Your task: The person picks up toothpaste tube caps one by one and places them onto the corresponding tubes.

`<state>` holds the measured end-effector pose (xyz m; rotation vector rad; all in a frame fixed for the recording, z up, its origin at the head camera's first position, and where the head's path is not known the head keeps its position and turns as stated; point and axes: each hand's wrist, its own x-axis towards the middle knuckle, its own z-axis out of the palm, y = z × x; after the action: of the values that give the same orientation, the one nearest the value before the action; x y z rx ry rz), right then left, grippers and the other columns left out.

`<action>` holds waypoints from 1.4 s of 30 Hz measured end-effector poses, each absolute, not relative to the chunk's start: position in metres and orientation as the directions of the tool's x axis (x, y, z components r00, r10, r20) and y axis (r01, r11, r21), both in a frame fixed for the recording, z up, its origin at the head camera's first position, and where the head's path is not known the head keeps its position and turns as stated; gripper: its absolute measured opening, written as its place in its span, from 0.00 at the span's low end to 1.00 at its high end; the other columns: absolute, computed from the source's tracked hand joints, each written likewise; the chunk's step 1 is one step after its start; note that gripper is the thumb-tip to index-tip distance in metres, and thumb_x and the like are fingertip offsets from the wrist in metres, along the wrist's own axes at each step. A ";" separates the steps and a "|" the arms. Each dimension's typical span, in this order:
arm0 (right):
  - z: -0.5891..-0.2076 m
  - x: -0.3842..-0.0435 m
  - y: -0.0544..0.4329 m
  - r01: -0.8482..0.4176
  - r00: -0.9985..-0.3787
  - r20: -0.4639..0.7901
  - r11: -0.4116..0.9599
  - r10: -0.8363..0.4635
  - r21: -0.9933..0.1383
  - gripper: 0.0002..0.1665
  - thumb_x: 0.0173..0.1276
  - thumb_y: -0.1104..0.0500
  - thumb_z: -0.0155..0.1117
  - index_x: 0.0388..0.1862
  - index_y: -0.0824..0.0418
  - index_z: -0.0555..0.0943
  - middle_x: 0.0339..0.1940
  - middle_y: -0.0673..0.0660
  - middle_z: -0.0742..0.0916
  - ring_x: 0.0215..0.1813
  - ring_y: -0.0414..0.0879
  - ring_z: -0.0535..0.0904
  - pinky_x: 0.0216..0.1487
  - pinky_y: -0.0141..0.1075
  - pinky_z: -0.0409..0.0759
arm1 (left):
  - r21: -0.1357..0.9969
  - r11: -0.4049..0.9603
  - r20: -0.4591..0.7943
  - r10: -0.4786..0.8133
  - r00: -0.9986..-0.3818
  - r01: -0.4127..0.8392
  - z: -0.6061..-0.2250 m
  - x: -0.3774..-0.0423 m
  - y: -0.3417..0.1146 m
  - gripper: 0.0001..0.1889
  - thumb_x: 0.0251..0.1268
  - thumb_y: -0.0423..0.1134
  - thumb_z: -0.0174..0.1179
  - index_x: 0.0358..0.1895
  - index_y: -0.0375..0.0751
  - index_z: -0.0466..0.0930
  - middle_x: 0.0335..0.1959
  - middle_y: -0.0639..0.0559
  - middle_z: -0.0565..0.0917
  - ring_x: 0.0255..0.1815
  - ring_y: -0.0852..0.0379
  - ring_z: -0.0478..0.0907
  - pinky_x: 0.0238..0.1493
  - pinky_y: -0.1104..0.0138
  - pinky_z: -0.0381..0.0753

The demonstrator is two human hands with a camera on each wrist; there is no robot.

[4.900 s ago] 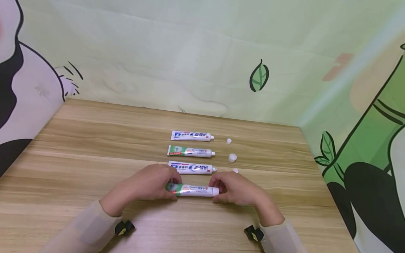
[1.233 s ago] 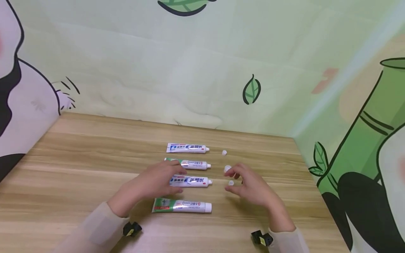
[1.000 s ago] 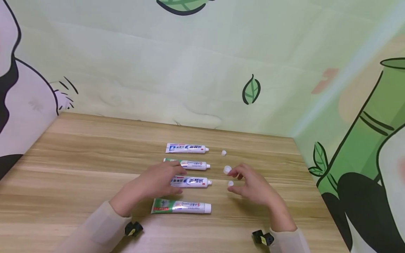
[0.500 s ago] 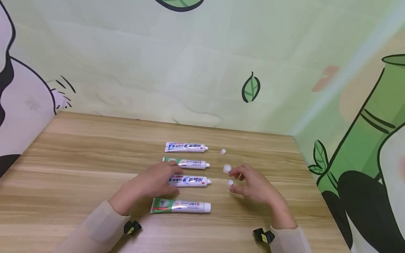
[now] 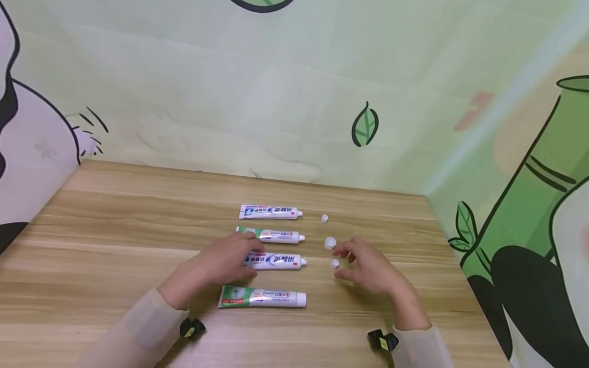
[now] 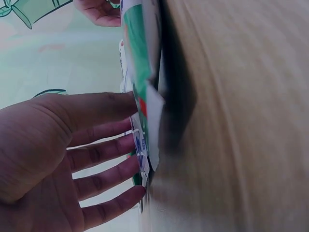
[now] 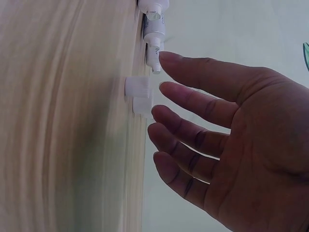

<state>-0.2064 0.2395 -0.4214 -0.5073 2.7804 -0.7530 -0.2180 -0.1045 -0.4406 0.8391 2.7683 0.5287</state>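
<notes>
The white plastic toothpaste tube with blue lettering (image 5: 278,261), third from the far side, lies flat on the light wood-grain table (image 5: 115,230), its bare nozzle pointing to the person's right. The left hand (image 5: 221,260) is over its tail end, fingers apart and clamped on nothing; whether any fingertip touches the tube I cannot tell. The right hand (image 5: 370,268) has its fingers spread and gently bent, nothing between them, with the small white round cap (image 5: 335,263) just beside the tip of its thumb. The larger white ring-like cap (image 5: 330,243) sits just beyond, near the index finger, so a careful reach would bring thumb and index finger in low around the small one only — a wide sweep could knock its neighbour. A light pinch on the cap's sides should serve, as something so small could skid or roll if pushed from above. For the left hand, holding the tube by its flat tail looks best — squeezing the body could force paste out of the open nozzle. The green-and-white toothpaste tube with a broad white cap (image 5: 264,297) lies nearest the person, close under the left hand; keeping the left thumb clear of it would avoid shoving it out of line
</notes>
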 end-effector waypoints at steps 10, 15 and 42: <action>-0.421 -0.208 0.237 -0.277 -0.911 -0.127 0.812 -0.391 -0.514 0.19 0.64 0.56 0.78 0.52 0.56 0.84 0.47 0.52 0.83 0.48 0.48 0.79 0.47 0.40 0.77 | 0.372 0.776 -0.067 0.570 -0.819 0.510 -0.442 -0.220 -0.106 0.23 0.62 0.40 0.73 0.60 0.44 0.84 0.60 0.46 0.83 0.63 0.44 0.79 0.67 0.48 0.78; -0.423 -0.210 0.237 -0.279 -0.912 -0.123 0.810 -0.392 -0.516 0.18 0.63 0.58 0.78 0.51 0.56 0.84 0.46 0.53 0.83 0.47 0.48 0.79 0.48 0.40 0.77 | 0.364 0.776 -0.063 0.572 -0.818 0.515 -0.443 -0.220 -0.106 0.23 0.62 0.41 0.73 0.60 0.45 0.84 0.60 0.46 0.83 0.62 0.44 0.79 0.66 0.48 0.79; -0.433 -0.209 0.232 -0.253 -0.913 -0.150 0.816 -0.379 -0.520 0.11 0.68 0.62 0.72 0.48 0.57 0.84 0.43 0.52 0.82 0.43 0.44 0.79 0.45 0.37 0.77 | 0.416 0.762 -0.094 0.579 -0.810 0.497 -0.441 -0.221 -0.105 0.26 0.59 0.43 0.74 0.62 0.44 0.84 0.60 0.44 0.83 0.58 0.46 0.82 0.63 0.50 0.82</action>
<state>-0.2087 0.2315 -0.4333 -0.4877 2.7541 -0.7385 -0.2205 -0.1048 -0.4413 0.8490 2.7417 0.5567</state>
